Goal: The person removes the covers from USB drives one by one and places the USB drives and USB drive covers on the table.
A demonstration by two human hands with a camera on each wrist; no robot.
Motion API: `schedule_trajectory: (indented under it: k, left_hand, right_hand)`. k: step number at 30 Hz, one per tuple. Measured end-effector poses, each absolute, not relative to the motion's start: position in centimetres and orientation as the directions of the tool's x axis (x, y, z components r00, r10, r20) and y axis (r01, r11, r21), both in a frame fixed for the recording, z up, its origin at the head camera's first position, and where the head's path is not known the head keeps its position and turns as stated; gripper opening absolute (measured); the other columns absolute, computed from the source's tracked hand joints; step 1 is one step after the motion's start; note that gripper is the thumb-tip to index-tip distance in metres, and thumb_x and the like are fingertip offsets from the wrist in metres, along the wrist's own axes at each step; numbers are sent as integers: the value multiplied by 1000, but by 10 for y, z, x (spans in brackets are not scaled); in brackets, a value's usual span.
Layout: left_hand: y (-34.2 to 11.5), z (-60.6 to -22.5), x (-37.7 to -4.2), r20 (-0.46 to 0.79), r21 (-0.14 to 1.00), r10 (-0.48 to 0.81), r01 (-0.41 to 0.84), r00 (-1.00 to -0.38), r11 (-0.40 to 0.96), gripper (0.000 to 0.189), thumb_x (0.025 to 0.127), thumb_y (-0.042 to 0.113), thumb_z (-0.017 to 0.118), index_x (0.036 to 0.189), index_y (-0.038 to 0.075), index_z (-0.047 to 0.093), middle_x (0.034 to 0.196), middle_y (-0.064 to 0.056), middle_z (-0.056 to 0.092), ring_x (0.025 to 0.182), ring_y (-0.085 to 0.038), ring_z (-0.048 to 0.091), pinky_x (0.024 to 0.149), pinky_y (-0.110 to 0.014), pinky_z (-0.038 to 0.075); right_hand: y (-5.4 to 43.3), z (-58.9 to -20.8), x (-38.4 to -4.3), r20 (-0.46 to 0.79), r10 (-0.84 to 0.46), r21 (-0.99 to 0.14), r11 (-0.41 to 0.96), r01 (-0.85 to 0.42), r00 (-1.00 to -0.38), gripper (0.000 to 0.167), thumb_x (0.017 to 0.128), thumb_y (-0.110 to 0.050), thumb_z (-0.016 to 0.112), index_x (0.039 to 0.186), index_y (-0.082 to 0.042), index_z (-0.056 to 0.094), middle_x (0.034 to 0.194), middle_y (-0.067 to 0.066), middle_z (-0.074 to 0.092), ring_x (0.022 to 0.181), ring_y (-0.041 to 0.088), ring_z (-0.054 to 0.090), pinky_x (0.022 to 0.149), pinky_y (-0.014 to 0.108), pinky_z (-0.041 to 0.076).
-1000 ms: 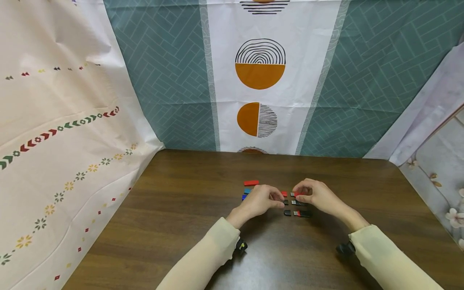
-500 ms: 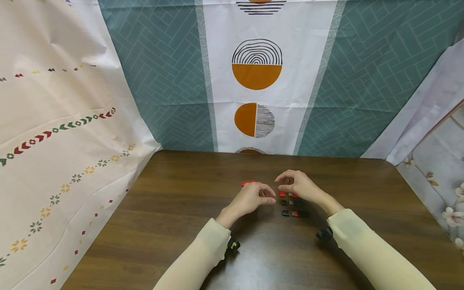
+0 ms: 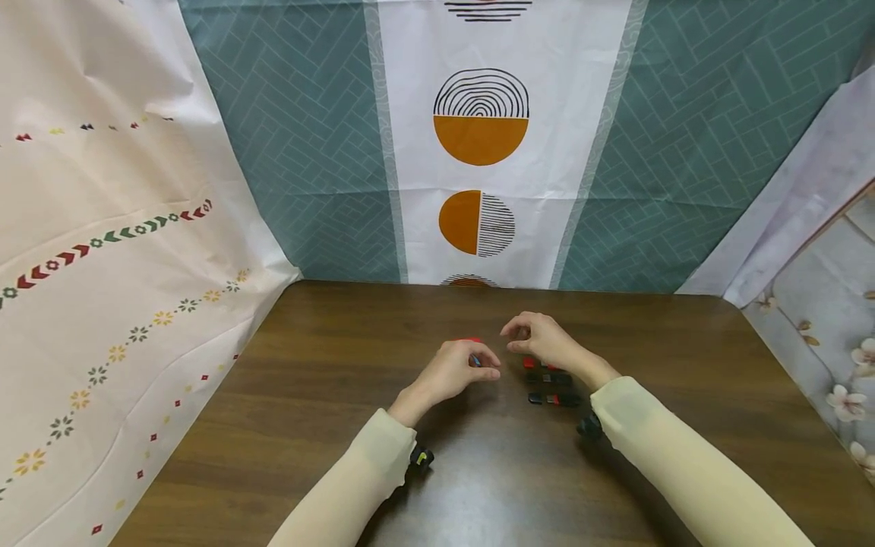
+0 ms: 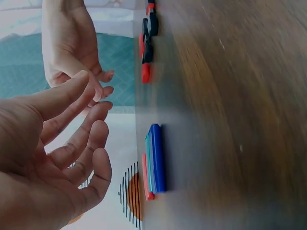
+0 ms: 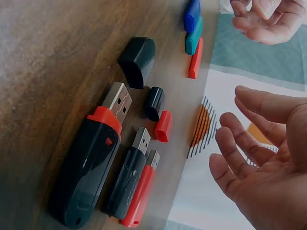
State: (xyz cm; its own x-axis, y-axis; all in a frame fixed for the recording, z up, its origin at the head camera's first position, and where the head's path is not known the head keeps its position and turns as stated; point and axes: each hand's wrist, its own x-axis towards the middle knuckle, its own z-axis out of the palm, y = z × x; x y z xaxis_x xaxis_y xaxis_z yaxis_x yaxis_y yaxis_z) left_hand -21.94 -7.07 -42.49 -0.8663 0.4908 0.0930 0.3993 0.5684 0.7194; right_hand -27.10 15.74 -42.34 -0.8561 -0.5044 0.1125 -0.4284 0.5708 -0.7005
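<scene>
My left hand (image 3: 451, 371) hovers, fingers loosely bent and holding nothing, over three slim sticks: blue (image 4: 157, 158), teal (image 4: 148, 163) and red (image 4: 146, 177). In the head view it hides most of them. My right hand (image 3: 547, 340) is likewise bare, raised just beyond the uncapped USB sticks. Those lie side by side in the right wrist view: a large black-and-red USB stick (image 5: 86, 167), a smaller black USB stick (image 5: 125, 182) and a red USB stick (image 5: 140, 194). Off their plugs lie a large black cap (image 5: 137, 61), a small black cap (image 5: 154, 103) and a red cap (image 5: 163, 126).
Everything lies on a brown wooden table (image 3: 328, 380). A patterned green-and-white cloth (image 3: 321, 152) hangs behind its far edge. Pale printed cloth (image 3: 123, 266) hangs along the left side, and flowered cloth (image 3: 820, 342) along the right.
Both hands have shifted left. The right one has come away from the red USB stick it was at, and the left one from the caps toward the coloured sticks. The head view has shifted slightly.
</scene>
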Motion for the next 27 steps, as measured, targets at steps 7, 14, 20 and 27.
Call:
schedule_trajectory:
  k: [7, 14, 20, 27]
  left_hand:
    - [-80, -426, -224, 67, 731, 470, 364, -880, 577, 16, 94, 21, 80, 107, 12, 80, 89, 10, 70, 81, -18, 65, 69, -28, 51]
    - [-84, -427, -228, 73, 723, 474, 374, -877, 581, 16, 95, 22, 79, 107, 11, 80, 90, 8, 70, 82, -18, 64, 69, -28, 51]
    - [-90, -426, -228, 63, 724, 466, 362, -883, 588, 13, 94, 21, 80, 104, 13, 80, 89, 8, 70, 80, -13, 61, 69, -28, 50]
    - [-96, -423, -232, 69, 717, 451, 359, -890, 597, 7, 94, 21, 80, 101, 17, 80, 88, 9, 70, 80, -12, 60, 70, -29, 50]
  right_hand:
    - [149, -425, -275, 106, -501, -696, 580, -424, -859, 23, 93, -1, 76, 115, 3, 73, 105, 16, 67, 80, 20, 51, 73, 35, 47]
    - [138, -428, -277, 93, -504, -680, 598, -425, -859, 24, 93, 0, 76, 116, 4, 73, 106, 16, 67, 83, 20, 53, 75, 34, 48]
    - [129, -432, -280, 85, -509, -670, 607, -427, -856, 22, 93, -1, 76, 115, 2, 73, 105, 13, 67, 84, 19, 57, 74, 32, 50]
    - [122, -430, -284, 95, -500, -661, 615, -430, -861, 21, 92, 0, 76, 113, 2, 74, 103, 13, 68, 84, 20, 59, 75, 33, 51]
